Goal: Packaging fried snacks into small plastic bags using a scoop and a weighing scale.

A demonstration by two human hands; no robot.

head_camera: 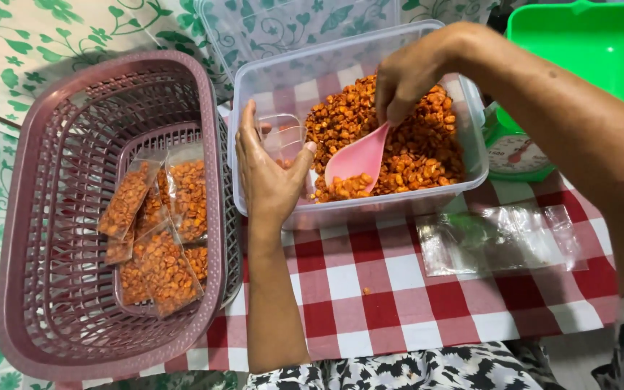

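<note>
Mauve plastic basket [52, 217] at left holds filled packets [160, 238]. At centre, the clear tub [471, 155] holds fried corn [413, 141]. Right hand [409, 76] pinches a pink scoop [359, 159] mid-scoop; left hand [269, 177], fingers curled, steadies a small bag [282, 136], which needs filling next.

Pink scoop [359, 157] tilted bowl-down among orange-brown fried kernels [406, 144], clear small bag [282, 137] open just beside.
</note>
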